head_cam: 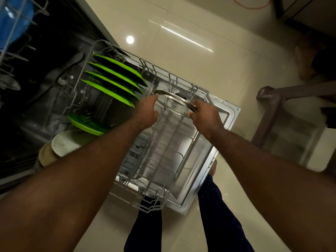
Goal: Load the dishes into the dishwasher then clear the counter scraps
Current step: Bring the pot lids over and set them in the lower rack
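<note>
A round glass lid [174, 104] with a metal rim and dark knob stands on edge in the pulled-out lower rack [174, 157] of the dishwasher. My left hand [147, 111] holds the lid's left rim. My right hand [205, 115] grips its right rim. Several green plates [116, 80] stand in the rack's tines to the left of the lid. A green bowl [85, 124] and a white bowl [67, 142] sit near the rack's left side, partly hidden by my left forearm.
The open dishwasher door [223, 122] lies under the rack. A blue dish [16, 24] sits in the upper rack at top left. Brown chair legs [269, 113] stand on the tile floor to the right. My legs are below the door.
</note>
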